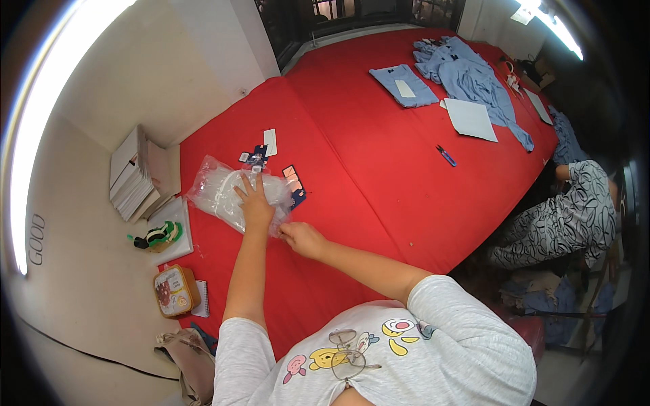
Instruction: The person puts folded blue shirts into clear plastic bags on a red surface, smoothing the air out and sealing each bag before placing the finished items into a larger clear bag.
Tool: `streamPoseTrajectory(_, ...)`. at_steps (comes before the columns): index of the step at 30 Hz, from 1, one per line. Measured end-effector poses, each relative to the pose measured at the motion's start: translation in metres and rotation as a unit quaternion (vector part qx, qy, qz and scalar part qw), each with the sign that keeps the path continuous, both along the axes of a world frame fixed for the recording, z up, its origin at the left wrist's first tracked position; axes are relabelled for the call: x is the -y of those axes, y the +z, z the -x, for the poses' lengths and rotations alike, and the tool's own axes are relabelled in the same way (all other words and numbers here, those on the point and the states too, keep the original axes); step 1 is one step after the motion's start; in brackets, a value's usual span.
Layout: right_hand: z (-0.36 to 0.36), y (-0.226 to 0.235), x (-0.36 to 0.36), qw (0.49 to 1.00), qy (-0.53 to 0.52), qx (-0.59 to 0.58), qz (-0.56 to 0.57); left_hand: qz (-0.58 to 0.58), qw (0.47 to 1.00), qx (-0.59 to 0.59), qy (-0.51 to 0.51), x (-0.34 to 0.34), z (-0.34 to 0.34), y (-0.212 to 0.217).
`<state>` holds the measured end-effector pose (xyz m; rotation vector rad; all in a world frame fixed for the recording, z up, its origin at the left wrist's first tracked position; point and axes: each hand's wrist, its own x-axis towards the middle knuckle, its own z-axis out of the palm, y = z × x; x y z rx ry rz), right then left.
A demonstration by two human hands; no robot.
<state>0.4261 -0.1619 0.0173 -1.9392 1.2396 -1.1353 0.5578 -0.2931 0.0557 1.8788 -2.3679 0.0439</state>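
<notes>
A clear plastic bag (211,184) lies on the red-covered table (345,203), left of the middle. Something whitish with a pale curved band shows through it; its kind cannot be made out. My left hand (256,205) rests on top of the bag, palm down, with fingers spread. At the bag's near right corner, the closed fingers of my right hand (303,239) pinch the plastic. Beyond the bag lie navy tags (256,156) and a white card strip (270,142). A navy card with orange panels (293,181) sits just right of it.
On the left are stacked white boards (130,179), a green tape dispenser (164,234) and a yellow lunch box (175,291). Blue thread snips (446,155), a white sheet (472,120), a folded blue shirt (389,80) and loose blue shirts (474,78) lie farther right. Another person (575,210) bends beside the table.
</notes>
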Motion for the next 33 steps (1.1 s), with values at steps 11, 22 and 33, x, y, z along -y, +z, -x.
streamPoseTrajectory(11, 0.013, 0.054, -0.019, 0.938, 0.126, 0.239, -0.216, -0.044, 0.998, 0.034, 0.022, 0.075, -0.087, 0.002)
streamPoseTrajectory(22, -0.016, 0.031, 0.019, 0.738, -0.018, 0.3, -0.604, -0.082, 0.995, -0.001, 0.064, 0.034, -0.085, 0.04)
streamPoseTrajectory(33, -0.077, -0.024, 0.021, 0.813, -0.107, 0.255, -0.512, -0.107, 0.987, 0.081, 0.083, 0.002, -0.078, 0.021)
